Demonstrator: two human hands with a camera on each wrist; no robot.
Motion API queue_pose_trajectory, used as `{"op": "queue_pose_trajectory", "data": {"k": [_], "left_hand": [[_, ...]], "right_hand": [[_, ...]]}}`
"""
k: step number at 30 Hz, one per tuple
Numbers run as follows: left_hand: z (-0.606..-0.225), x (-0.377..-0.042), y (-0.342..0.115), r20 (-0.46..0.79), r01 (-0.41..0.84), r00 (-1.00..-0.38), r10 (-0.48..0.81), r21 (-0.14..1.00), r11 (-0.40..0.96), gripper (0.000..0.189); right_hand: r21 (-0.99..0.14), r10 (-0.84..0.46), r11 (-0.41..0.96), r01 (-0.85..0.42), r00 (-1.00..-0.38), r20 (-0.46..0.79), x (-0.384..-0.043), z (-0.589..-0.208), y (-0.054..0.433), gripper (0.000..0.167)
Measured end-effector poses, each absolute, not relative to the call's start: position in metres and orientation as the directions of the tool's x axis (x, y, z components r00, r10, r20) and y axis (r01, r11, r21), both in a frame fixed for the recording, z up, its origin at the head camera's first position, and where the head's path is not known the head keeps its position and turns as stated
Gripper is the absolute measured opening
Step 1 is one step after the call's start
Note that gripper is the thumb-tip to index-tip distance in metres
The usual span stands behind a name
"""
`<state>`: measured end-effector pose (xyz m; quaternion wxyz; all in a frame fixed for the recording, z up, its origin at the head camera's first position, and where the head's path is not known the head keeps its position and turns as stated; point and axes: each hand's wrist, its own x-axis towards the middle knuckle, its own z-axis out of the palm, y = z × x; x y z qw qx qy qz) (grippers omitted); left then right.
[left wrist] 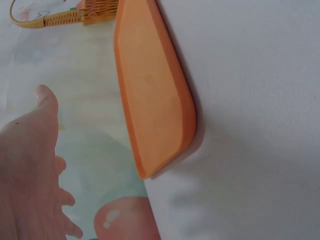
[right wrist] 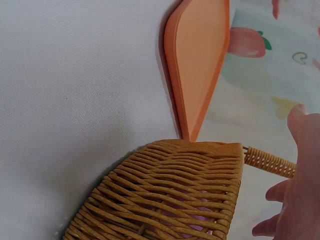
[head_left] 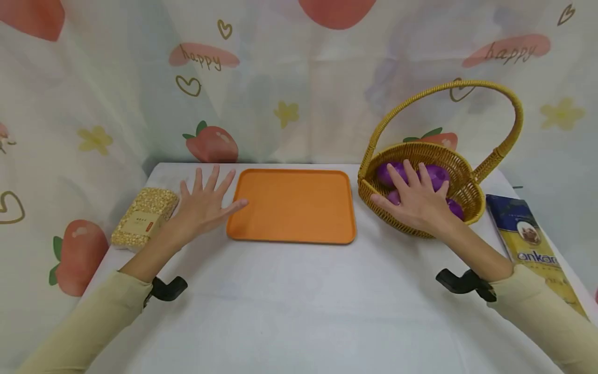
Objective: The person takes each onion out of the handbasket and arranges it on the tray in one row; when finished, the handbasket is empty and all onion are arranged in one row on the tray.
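Note:
My left hand, fingers spread, hovers between a bag of yellow grain and an orange tray. In the head view its thumb overlaps the tray's left edge. My right hand is spread too, held above a wicker basket with a tall arched handle. Several purple round things lie in the basket, partly covered by that hand in the head view. Both hands hold nothing. The left wrist view shows the thumb raised beside the tray; the right wrist view shows the basket's woven side.
A blue and gold packet marked "ankara" lies at the table's right edge, partly behind the right forearm. The white tablecloth spreads in front of the tray. A patterned curtain hangs directly behind the table and along its left side.

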<state>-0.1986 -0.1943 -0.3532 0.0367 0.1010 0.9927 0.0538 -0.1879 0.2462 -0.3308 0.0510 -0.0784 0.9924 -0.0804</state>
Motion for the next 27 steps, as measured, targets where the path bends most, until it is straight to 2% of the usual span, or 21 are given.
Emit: {"op": "queue_pose_trajectory", "data": {"k": [27], "left_hand": [[-0.349, -0.2, -0.188, -0.056, 0.231, -0.968, 0.243, 0.169, 0.958, 0.089]], "right_hand": [[-0.154, -0.198, 0.969, -0.192, -0.98, -0.027, -0.176, -0.326, 0.248, 0.09]]}}
